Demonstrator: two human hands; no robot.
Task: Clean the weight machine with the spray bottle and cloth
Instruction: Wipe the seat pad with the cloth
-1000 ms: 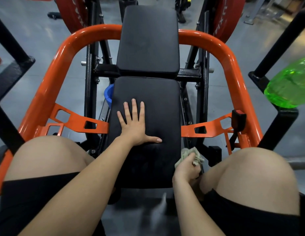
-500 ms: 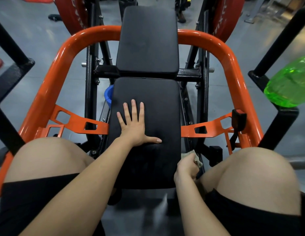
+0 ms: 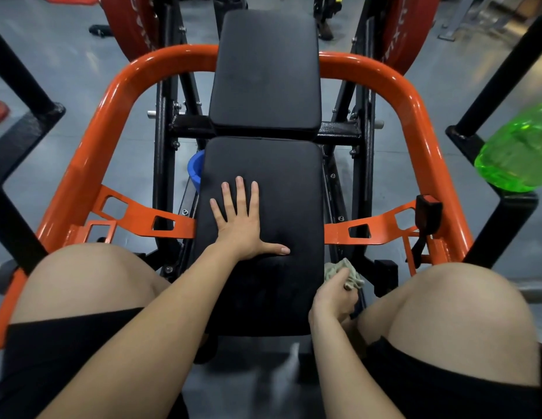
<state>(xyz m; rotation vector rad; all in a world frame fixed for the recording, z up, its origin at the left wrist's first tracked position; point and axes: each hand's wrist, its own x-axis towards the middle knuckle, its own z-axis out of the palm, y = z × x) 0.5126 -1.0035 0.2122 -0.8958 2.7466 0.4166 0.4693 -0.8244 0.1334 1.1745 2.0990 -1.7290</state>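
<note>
**liftlurker:** So what's up in the head cam shot? Where are the hands?

**padwiper:** The person is sitting facing the weight machine (image 3: pixel 339 128), with bare knees on either side of the lower pad (image 3: pixel 291 182). The left hand (image 3: pixel 242 228) lies flat on that pad. Its fingers are straight and a bit spread, the thumb sticks out to the right, and it's holding nothing. The right hand (image 3: pixel 333 294) is down at the pad's right edge, squeezed between the pad and the right knee (image 3: pixel 463 306). Its fingers are curled around a bunched-up pale cloth (image 3: pixel 344 269), and part of the cloth pokes out above the knuckles, touching the side of the pad.

**liftlurker:** And the spray bottle?

**padwiper:** There's a see-through green bottle (image 3: pixel 517 152) way over at the right edge, well apart from both hands. It's just above a black post (image 3: pixel 502 231), but I can't tell if it's resting on it, and its top is cut off by the frame.

**liftlurker:** Anything else around?

**padwiper:** An upper pad (image 3: pixel 265 71) sits just beyond the lower one. An orange frame (image 3: pixel 112 110) loops around both, and there are red weight plates (image 3: pixel 124 22) at the top corners. Something blue (image 3: pixel 195 167) peeks out beside the lower pad's left edge. The floor is grey.
</note>
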